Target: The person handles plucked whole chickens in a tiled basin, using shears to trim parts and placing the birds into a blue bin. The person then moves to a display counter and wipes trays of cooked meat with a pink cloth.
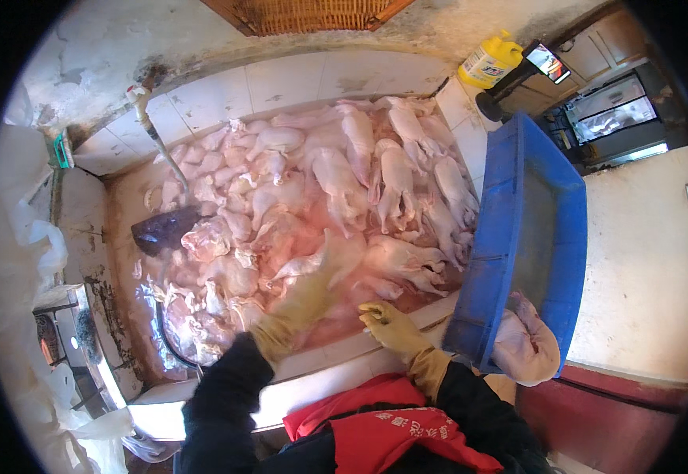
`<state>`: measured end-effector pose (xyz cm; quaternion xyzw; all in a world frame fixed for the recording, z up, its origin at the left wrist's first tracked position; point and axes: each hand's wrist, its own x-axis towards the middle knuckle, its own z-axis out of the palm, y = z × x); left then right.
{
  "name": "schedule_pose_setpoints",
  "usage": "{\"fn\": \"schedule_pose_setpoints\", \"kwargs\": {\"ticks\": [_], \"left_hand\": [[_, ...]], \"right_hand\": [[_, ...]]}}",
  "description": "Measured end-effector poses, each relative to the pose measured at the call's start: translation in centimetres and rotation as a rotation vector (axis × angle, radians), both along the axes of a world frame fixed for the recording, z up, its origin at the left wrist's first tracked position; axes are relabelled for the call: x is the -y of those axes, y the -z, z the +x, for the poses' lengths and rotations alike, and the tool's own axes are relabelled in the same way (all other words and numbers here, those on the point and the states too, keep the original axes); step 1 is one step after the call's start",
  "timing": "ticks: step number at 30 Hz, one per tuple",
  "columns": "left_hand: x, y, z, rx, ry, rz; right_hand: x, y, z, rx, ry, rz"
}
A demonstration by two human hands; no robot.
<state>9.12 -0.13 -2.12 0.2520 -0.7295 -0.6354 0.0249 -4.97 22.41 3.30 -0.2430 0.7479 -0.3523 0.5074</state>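
My left hand, in a yellow rubber glove, reaches over a tiled basin of reddish water. It is blurred, and its fingers merge with the pale poultry beneath, so any grip is unclear. Close to the basin's near edge is my right hand, gloved alike, its fingers loosely curled with a gap at the thumb and nothing visible in it. Plucked whole poultry carcasses lie on the basin's right side; one carcass is just beyond my hands. Poultry pieces crowd the left side.
A blue plastic crate stands tilted at the right, one carcass hanging over its near rim. A hose runs from a wall pipe into the basin, near a dark plastic scoop-like object. A yellow jug and a phone stand behind.
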Motion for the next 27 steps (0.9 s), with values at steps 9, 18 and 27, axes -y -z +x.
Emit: {"fn": "schedule_pose_setpoints", "kwargs": {"ticks": [9, 18, 27], "left_hand": [[-5.5, 11.8, -3.0, 0.840, 0.008, -0.799], [0.2, 12.9, -4.0, 0.430, 0.519, -1.057], [-4.2, 8.5, -2.4, -0.131, 0.527, -0.979]], "right_hand": [[-0.4, -0.6, -0.7, 0.061, -0.013, -0.048], [1.6, 2.2, -2.2, 0.467, 0.355, -0.250], [4.6, 13.6, -5.2, 0.771, 0.776, -0.526]]}}
